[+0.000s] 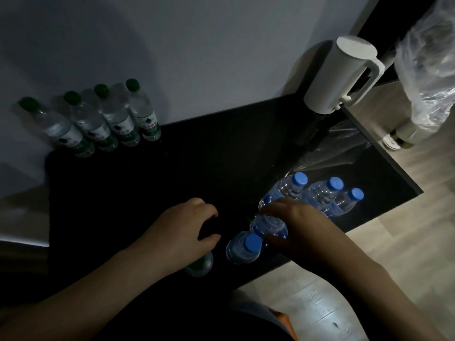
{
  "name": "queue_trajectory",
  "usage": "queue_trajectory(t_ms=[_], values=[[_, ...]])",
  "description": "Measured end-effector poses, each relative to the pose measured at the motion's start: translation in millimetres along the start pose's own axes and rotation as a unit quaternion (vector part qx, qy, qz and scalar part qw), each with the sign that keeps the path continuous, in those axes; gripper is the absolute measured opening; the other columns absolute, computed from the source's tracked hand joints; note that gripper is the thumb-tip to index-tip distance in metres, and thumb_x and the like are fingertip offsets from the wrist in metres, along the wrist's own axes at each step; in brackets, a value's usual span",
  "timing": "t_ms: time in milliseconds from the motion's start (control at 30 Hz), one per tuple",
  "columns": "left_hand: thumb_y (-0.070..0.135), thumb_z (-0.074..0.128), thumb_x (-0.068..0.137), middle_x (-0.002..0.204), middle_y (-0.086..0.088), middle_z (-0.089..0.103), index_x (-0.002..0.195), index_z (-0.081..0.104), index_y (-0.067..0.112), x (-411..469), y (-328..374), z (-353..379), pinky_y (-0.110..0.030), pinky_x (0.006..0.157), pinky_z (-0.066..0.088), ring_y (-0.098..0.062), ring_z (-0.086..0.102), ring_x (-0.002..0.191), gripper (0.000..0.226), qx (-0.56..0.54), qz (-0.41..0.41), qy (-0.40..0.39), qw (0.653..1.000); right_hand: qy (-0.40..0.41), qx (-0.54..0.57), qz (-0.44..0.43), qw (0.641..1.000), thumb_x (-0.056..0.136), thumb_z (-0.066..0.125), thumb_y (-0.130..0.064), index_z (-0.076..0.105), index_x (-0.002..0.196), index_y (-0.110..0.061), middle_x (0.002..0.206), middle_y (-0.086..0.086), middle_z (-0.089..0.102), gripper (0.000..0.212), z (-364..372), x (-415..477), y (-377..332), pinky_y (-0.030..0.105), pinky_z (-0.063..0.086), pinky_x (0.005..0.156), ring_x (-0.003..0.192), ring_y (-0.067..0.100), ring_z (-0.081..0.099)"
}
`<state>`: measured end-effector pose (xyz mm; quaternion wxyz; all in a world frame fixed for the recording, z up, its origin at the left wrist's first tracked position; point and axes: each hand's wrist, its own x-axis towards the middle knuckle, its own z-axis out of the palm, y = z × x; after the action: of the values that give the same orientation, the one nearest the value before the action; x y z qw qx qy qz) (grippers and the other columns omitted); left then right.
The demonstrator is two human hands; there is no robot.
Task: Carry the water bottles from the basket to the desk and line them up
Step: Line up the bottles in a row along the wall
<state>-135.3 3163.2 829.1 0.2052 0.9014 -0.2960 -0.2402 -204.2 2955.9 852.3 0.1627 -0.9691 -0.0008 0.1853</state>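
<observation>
- Under the left hand (pixel 183 232), on the near edge of the dark counter (pixel 221 148), stands a green-labelled bottle (pixel 200 265); the hand is curled over its top, fingers bent, apparently gripping it, though the cap is hidden.
- Just right of that hand stands a blue-capped bottle (pixel 243 247), upright and touched by neither hand.
- Beyond it, the right hand (pixel 299 228) is wrapped around another blue-labelled bottle (pixel 269 225), thumb on the near side, fingers on the far side; its long axis looks upright.
- Past the right hand's fingers, three more blue-capped bottles (pixel 320 193) run in a row away to the right, the nearest touching the held one.
- My judgement: the held bottle needs to seat into the gap between the free bottle and that row, so the right hand is the one placed to do it.
- Far off to the left, by the wall, four green-capped bottles (pixel 103 119) are lined up.
- Farthest right sit a white kettle (pixel 342 75) and a plastic bag (pixel 428 70).
- No basket is in view.
</observation>
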Motion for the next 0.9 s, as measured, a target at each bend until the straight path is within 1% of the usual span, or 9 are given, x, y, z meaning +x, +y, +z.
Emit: queue_trajectory(t_ms=[133, 267, 367, 433, 533, 633, 767, 900], values=[[0.045, 0.063, 0.083, 0.110, 0.015, 0.048, 0.121, 0.053, 0.029, -13.8, -3.2, 5.0, -0.024, 0.084, 0.051, -0.003, 0.054, 0.095, 0.042, -0.005, -0.011, -0.005, 1.000, -0.024, 0.019, -0.023, 0.999, 0.087, 0.064, -0.033, 0.047, 0.132, -0.031, 0.133, -0.009, 0.047, 0.048, 11.2, -3.6, -6.4, 0.027, 0.048, 0.095, 0.116, 0.009, 0.051], [0.048, 0.066, 0.080, 0.107, 0.016, 0.047, 0.120, 0.054, 0.030, -21.0, -8.2, 6.9, -0.021, 0.080, 0.050, -0.003, 0.054, 0.092, 0.045, -0.003, -0.023, -0.008, 1.000, -0.037, 0.019, -0.035, 0.999, 0.087, 0.064, -0.029, 0.050, 0.130, -0.028, 0.130, -0.006, 0.049, 0.045, 18.9, 0.3, -12.5, 0.030, 0.049, 0.094, 0.115, 0.011, 0.052], [0.049, 0.068, 0.078, 0.107, 0.015, 0.048, 0.116, 0.055, 0.031, -24.3, -10.3, 10.0, -0.021, 0.081, 0.051, -0.002, 0.054, 0.093, 0.043, -0.003, -0.034, -0.027, 0.999, -0.049, 0.011, -0.043, 0.998, 0.088, 0.062, -0.029, 0.051, 0.129, -0.026, 0.129, -0.004, 0.050, 0.043, 25.4, 5.0, -14.6, 0.028, 0.048, 0.095, 0.114, 0.011, 0.052], [0.048, 0.069, 0.077, 0.106, 0.016, 0.048, 0.112, 0.057, 0.031, -24.5, -11.1, 13.1, -0.019, 0.079, 0.049, -0.001, 0.054, 0.092, 0.041, 0.001, -0.033, -0.032, 0.999, -0.058, 0.013, -0.043, 0.997, 0.088, 0.061, -0.029, 0.049, 0.131, -0.026, 0.129, -0.004, 0.049, 0.044, 30.0, 8.0, -15.1, 0.028, 0.048, 0.095, 0.115, 0.011, 0.051], [0.046, 0.071, 0.076, 0.103, 0.014, 0.049, 0.106, 0.060, 0.031, -23.1, -12.5, 18.4, -0.018, 0.075, 0.048, -0.002, 0.054, 0.089, 0.035, 0.016, -0.028, -0.032, 0.999, -0.067, 0.002, -0.038, 0.997, 0.088, 0.061, -0.028, 0.049, 0.132, -0.025, 0.131, -0.004, 0.048, 0.045, 36.6, 11.3, -15.4, 0.030, 0.048, 0.097, 0.117, 0.012, 0.051], [0.044, 0.073, 0.075, 0.103, 0.013, 0.050, 0.104, 0.063, 0.030, -20.2, -15.2, 23.1, -0.022, 0.078, 0.050, -0.003, 0.054, 0.090, 0.034, 0.029, -0.026, -0.040, 0.998, -0.059, -0.007, -0.031, 0.998, 0.088, 0.061, -0.027, 0.052, 0.128, -0.024, 0.129, -0.003, 0.048, 0.042, 38.6, 14.7, -12.9, 0.030, 0.048, 0.096, 0.116, 0.013, 0.051], [0.038, 0.073, 0.074, 0.097, 0.012, 0.050, 0.095, 0.065, 0.028, -14.4, -20.9, 26.5, -0.021, 0.073, 0.051, -0.004, 0.055, 0.084, 0.025, 0.008, -0.036, -0.047, 0.998, -0.051, 0.005, -0.039, 0.998, 0.086, 0.063, -0.027, 0.056, 0.124, -0.023, 0.126, -0.005, 0.048, 0.039, 38.6, 18.2, -8.9, 0.028, 0.050, 0.092, 0.111, 0.011, 0.052], [0.035, 0.076, 0.067, 0.093, 0.011, 0.050, 0.090, 0.066, 0.027, -7.4, -27.6, 25.5, -0.023, 0.072, 0.051, -0.005, 0.055, 0.081, 0.027, 0.002, -0.052, -0.030, 0.998, -0.054, 0.012, -0.046, 0.997, 0.084, 0.066, -0.029, 0.058, 0.119, -0.023, 0.121, -0.006, 0.050, 0.037, 38.6, 23.0, -7.6, 0.028, 0.052, 0.088, 0.107, 0.011, 0.054]])
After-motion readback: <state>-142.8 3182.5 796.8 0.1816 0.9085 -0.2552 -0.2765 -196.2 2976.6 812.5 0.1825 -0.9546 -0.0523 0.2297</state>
